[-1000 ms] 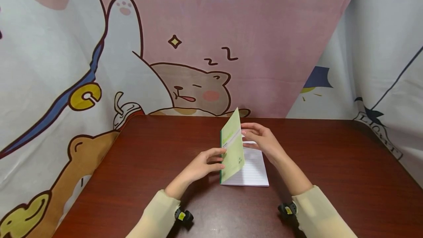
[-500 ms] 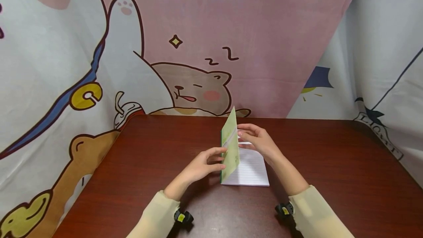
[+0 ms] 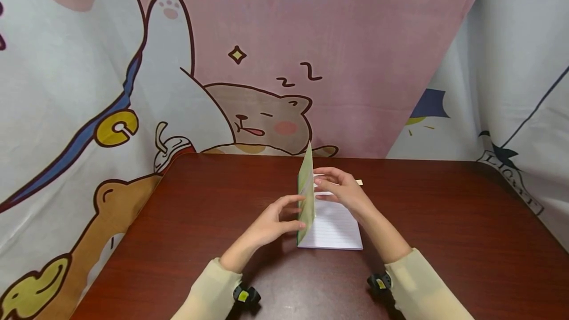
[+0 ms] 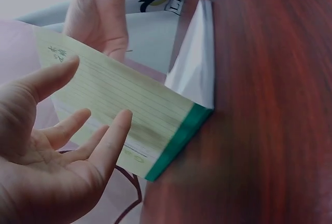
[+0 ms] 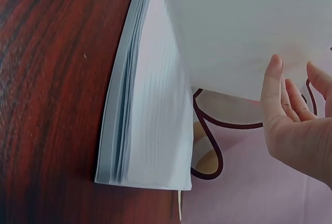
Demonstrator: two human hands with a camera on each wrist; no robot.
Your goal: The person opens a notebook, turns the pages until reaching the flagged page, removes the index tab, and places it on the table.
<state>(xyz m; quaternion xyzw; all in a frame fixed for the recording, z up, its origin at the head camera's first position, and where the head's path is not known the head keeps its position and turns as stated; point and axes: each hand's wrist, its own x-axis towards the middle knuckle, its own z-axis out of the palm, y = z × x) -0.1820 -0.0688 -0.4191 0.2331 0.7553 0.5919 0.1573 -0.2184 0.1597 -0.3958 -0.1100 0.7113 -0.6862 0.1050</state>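
On the table lies a notebook with white lined pages point(image 3: 335, 228). Its pale green front cover point(image 3: 306, 196) stands raised almost upright along the dark green spine point(image 4: 179, 141). My left hand point(image 3: 271, 219) is at the cover's outer side, fingers spread and loosely bent. In the left wrist view they are close to the cover; contact is hard to tell. My right hand point(image 3: 344, 194) is on the inner side, its fingertips point(image 5: 276, 64) against or very near the cover's plain inside point(image 5: 233, 32). Neither hand pinches it. From the head view, my right hand hides the far part of the pages.
A dark red-brown wooden table point(image 3: 213, 186) carries the notebook. A small pale strip point(image 3: 359, 182) sticks out beyond the notebook's far edge. Behind the table hangs a cloth point(image 3: 355, 53) with cartoon prints. Small black cameras point(image 3: 246, 296) are strapped at both wrists.
The cover has swung further left, from leaning over the pages to nearly upright. My right hand has moved left with it. My left hand has stayed almost in place.
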